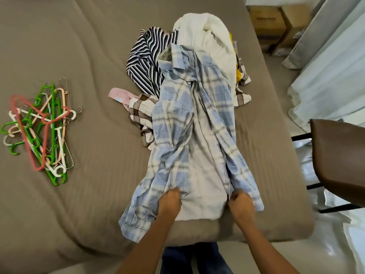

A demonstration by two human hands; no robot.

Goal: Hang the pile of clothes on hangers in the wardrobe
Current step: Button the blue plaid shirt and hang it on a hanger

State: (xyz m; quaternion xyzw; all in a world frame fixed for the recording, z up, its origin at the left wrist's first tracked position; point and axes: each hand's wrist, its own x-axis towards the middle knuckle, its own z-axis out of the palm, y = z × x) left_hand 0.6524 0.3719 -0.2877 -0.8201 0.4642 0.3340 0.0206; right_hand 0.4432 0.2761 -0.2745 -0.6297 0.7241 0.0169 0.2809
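A light blue plaid shirt (177,123) lies spread lengthwise on the bed, collar away from me, front open. My left hand (170,200) grips its left front panel near the hem. My right hand (240,202) grips the right front edge near the hem. Behind the shirt sits the pile of clothes: a black-and-white striped garment (144,62), a white garment (209,34), a brown checked shirt (140,113) and a pink piece (118,94). A heap of plastic and wire hangers (39,131) in green, red, white and peach lies at the bed's left side.
The bed (88,56) has a taupe cover; its near edge is just below my hands. A brown chair (339,161) stands to the right of the bed. Cardboard boxes (270,22) and pale curtains (331,62) are at the back right.
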